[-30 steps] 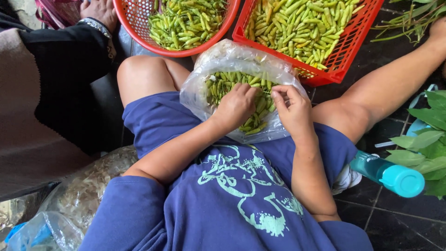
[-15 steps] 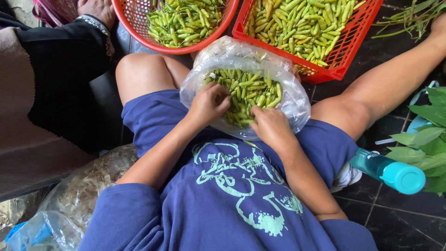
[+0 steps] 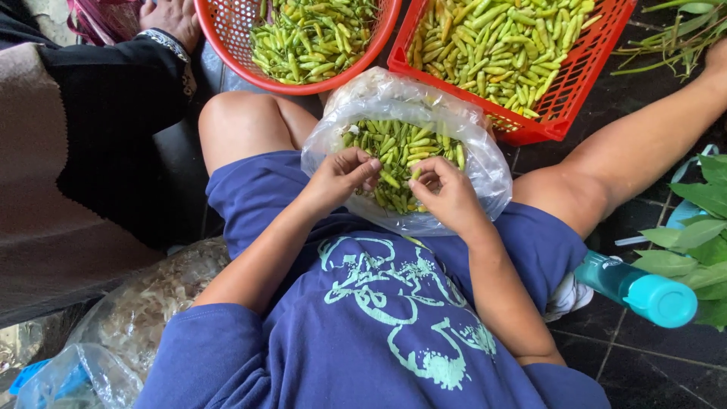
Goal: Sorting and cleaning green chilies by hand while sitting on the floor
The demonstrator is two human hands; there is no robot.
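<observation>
Left hand (image 3: 339, 176): fingers curled, tips pinched together at the near rim of the clear plastic bag (image 3: 485, 163); what they pinch cannot be told. Right hand (image 3: 447, 195): fingers bent, pinching a small green chili. Bag rests in lap, holding green chilies (image 3: 397, 151). Beyond: round red basket (image 3: 219, 26) and rectangular red basket (image 3: 575, 83), both holding chilies.

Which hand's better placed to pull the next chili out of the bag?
Probably the right hand: its fingers curl over the green chilies inside the clear plastic bag. The left hand sits at the bag's near edge, fingertips pinched together.
</observation>
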